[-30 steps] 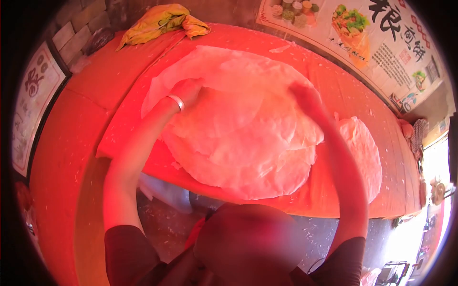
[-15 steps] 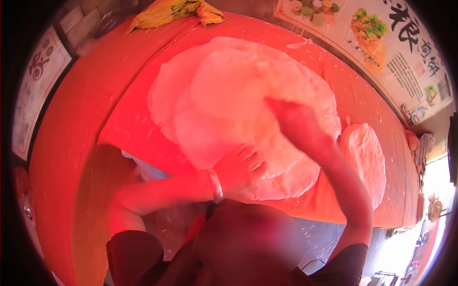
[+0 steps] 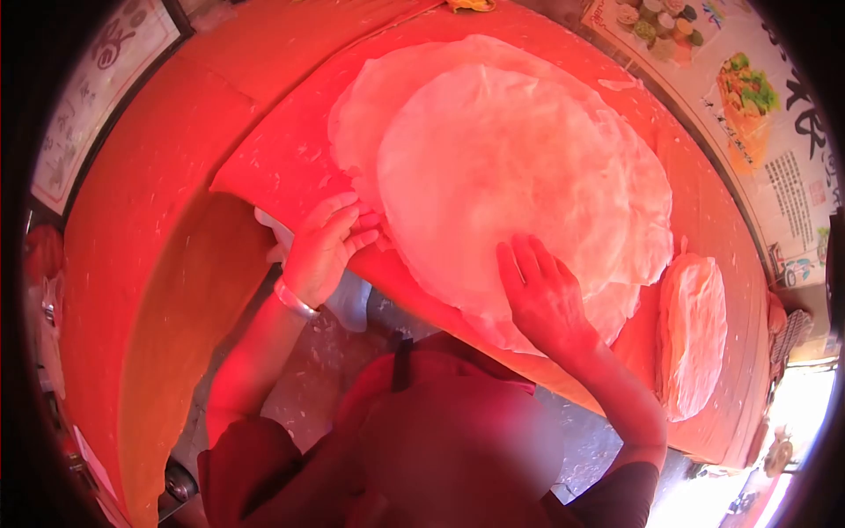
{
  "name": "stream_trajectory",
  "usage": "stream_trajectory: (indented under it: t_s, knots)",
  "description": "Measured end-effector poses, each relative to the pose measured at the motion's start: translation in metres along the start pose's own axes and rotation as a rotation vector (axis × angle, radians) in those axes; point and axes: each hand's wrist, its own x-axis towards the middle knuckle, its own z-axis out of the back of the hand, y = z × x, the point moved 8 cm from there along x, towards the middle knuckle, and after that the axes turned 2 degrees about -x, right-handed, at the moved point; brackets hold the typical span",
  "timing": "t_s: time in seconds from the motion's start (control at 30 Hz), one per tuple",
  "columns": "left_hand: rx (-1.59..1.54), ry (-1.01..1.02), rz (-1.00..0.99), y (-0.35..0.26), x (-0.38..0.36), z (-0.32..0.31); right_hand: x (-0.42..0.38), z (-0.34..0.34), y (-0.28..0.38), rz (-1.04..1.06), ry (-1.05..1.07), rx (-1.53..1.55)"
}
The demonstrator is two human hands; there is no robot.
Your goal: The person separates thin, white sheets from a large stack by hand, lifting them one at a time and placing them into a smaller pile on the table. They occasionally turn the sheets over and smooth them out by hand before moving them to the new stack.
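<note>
A broad stack of thin round pancakes (image 3: 493,167) lies spread on the red-lit table cover, the uppermost sheet flat and nearly circular. On its near part rests my right hand (image 3: 541,295), palm down with fingers stretched out. My left hand (image 3: 326,246), with a pale bracelet (image 3: 295,301) at the wrist, is by the stack's left edge, over the table's front edge. Its fingers are apart and slightly bent, and nothing shows between them. Beyond the uppermost pancake, wavy rims of lower sheets stick out at the left and right.
A folded pile of pancakes (image 3: 694,339) lies on the table cover (image 3: 176,114) at the right. Behind the table stands a printed food poster (image 3: 704,97), and a framed sign (image 3: 101,97) is at the left. A yellow cloth (image 3: 471,4) shows at the far edge.
My left hand has moved off the pancakes toward their left edge. My right hand has come nearer to me and now lies flat. The uppermost pancake looks rounder; the camera view has shifted.
</note>
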Motion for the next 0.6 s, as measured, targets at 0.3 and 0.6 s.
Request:
stream_trajectory:
  t_s: [0.3,0.6]
  knots:
    - [-0.259,-0.120,0.143,0.002,0.045,0.020,-0.004,-0.007,0.002,-0.015,0.142,0.136]
    - [-0.148,-0.070,0.291,0.002,0.047,0.001,-0.006,-0.007,-0.001,-0.001,0.148,0.162]
